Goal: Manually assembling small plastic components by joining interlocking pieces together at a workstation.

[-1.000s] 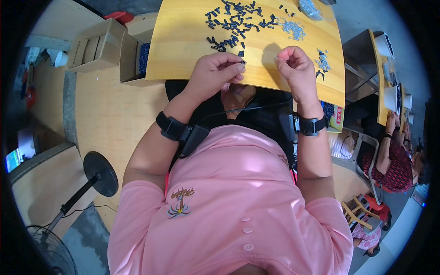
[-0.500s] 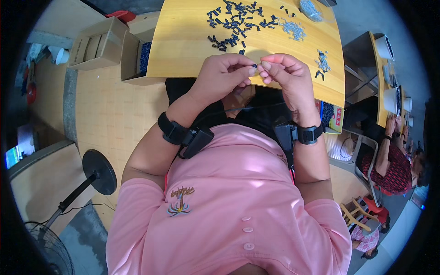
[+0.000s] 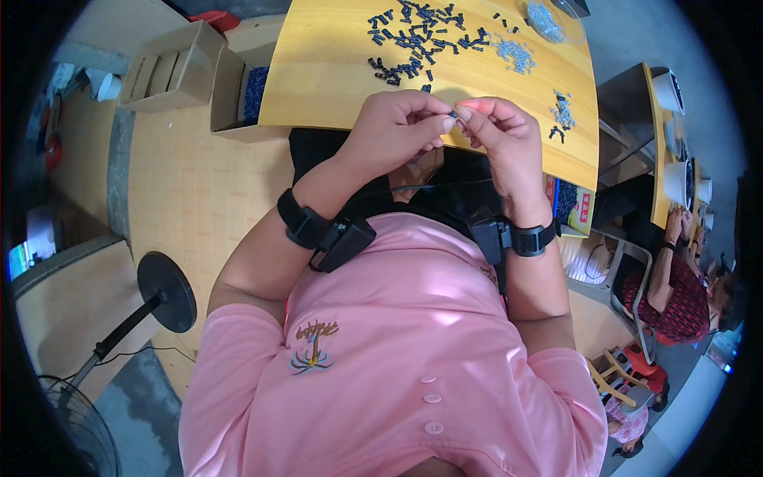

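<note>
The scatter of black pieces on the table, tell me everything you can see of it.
The scatter holds dozens of short, slim black pieces that look like plastic. They lie loose at all angles, some overlapping, on the far part of the yellow table. Its right end sits beside a heap of clear bits. The left hand is nearest; finer detail cannot be told.
</note>
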Motion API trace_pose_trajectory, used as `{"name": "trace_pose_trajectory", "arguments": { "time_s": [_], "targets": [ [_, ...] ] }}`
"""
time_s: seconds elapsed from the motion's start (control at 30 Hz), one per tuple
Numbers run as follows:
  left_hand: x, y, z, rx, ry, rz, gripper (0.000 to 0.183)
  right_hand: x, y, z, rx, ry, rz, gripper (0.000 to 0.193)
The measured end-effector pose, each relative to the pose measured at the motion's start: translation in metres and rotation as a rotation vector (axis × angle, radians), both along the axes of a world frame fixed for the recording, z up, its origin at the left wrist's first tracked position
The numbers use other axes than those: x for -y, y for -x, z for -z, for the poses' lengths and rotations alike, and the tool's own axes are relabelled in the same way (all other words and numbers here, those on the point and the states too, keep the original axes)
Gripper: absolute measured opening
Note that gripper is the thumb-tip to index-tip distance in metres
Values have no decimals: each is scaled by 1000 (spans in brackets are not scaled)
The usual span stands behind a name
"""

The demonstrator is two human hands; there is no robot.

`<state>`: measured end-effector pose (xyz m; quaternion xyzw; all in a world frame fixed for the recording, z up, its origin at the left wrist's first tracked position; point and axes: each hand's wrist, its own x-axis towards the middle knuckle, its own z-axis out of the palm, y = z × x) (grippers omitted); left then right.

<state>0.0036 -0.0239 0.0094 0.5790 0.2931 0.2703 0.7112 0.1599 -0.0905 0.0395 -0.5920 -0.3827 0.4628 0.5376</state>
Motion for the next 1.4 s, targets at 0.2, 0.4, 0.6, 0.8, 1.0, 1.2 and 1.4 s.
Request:
{"name": "trace_pose_trajectory", "arguments": {
  "time_s": [0.2,0.4,0.6,0.8,1.0,1.2,1.4],
  "targets": [
    [1,1,-1,9,-72,-27,20,0,5,0,75,-4,29,11],
    [-3,3,4,31,-32,-36,20,2,11,7,402,-169,13,11],
    [-7,6,11,-49,-9,-22,20,2,21,5,909,-393,-105,30],
    [-8,7,10,-28,69,-8,24,0,20,5,936,-374,-106,29],
    [-10,9,12,73,277,14,25,-2,21,9,917,-363,-68,26],
    [-11,12,14,54,297,14,22,-7,20,11,1082,-496,-103,20],
    [-12,14,16,-13,227,-5,20,-11,20,14,1102,-508,-168,18]
  ]
}}
